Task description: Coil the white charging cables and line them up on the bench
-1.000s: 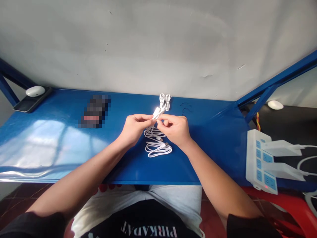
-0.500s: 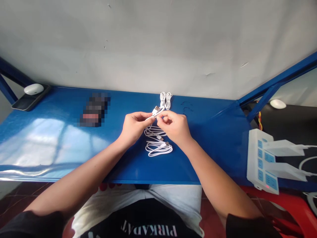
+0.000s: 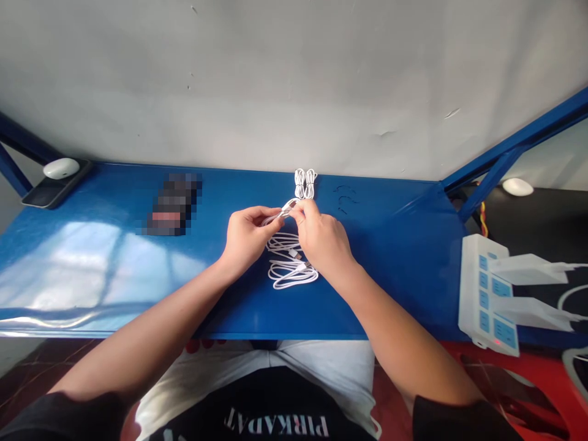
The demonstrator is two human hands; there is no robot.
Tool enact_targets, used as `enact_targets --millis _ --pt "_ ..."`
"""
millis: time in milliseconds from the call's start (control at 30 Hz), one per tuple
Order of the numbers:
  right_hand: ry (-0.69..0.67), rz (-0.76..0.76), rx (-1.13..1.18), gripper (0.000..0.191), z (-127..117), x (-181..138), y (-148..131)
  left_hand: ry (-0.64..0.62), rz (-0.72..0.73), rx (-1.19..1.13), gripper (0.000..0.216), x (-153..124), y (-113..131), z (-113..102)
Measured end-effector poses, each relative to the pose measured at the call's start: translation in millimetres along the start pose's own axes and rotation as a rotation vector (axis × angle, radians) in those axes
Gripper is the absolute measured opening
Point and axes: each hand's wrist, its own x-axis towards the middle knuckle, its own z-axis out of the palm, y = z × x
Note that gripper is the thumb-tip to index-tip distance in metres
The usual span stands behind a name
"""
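Note:
A coiled white USB cable (image 3: 288,206) is held up between my two hands above the blue table. My left hand (image 3: 245,239) pinches one side of the coil between thumb and fingers. My right hand (image 3: 324,236) is closed at the other side, its thumb and index finger pinched against the cable; the fingertips partly cover the plug. Just behind lie two bundled white cables (image 3: 305,184), tied with dark bands. Below my hands, a loosely coiled white cable (image 3: 278,244) and another coiled cable (image 3: 291,280) rest on the table, partly hidden by my right hand.
Several thin black ties (image 3: 346,201) lie right of the bundles. A blurred dark object (image 3: 172,205) lies left. A white mouse sits on a black tray (image 3: 48,195) at far left. A power strip (image 3: 482,294) with white plugs stands at the right edge; a grey wall (image 3: 294,92) rises behind.
My right hand has turned and moved slightly, its fingers now over the plug of the held cable. My left hand keeps its grip. The view has shifted a little.

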Motion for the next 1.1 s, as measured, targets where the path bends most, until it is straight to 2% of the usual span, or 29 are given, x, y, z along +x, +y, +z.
enact_targets --millis 100,233,300,400,500,667,767,900,1100 --pt "0.021 0.009 -0.017 0.022 -2.4 -0.7 0.0 -0.004 0.193 0.205 0.02 0.6 -2.3 -1.5" --pt "0.021 0.046 0.05 0.022 -8.4 3.8 5.1 -0.084 0.494 0.371 0.018 5.3 -8.5 -2.9" --pt "0.005 0.066 0.153 0.021 -11.6 8.0 11.1 -0.108 0.581 0.413 0.019 7.9 -11.6 -3.9" --pt "-0.063 0.129 0.313 0.019 -14.8 14.6 22.6 -0.132 0.638 0.432 0.018 10.0 -13.3 -5.7" --pt "-0.138 0.179 0.379 0.02 -15.3 19.8 34.1 -0.188 0.579 0.389 0.018 10.7 -11.0 -8.0" --pt "-0.315 0.248 0.578 0.029 -12.8 24.4 50.9 -0.294 0.311 0.247 0.025 13.2 -5.9 -13.5" --pt "-0.371 0.259 0.633 0.033 -11.9 26.4 59.0 -0.348 0.228 0.207 0.029 15.7 -5.8 -16.7" --pt "-0.302 0.227 0.582 0.031 -13.6 30.8 70.0 -0.364 0.197 0.2 0.03 19.3 -8.7 -18.7" --pt "-0.026 0.272 0.527 0.022 -26.4 42.0 104.5 -0.305 0.192 0.262 0.025 30.1 -16.7 -18.1"
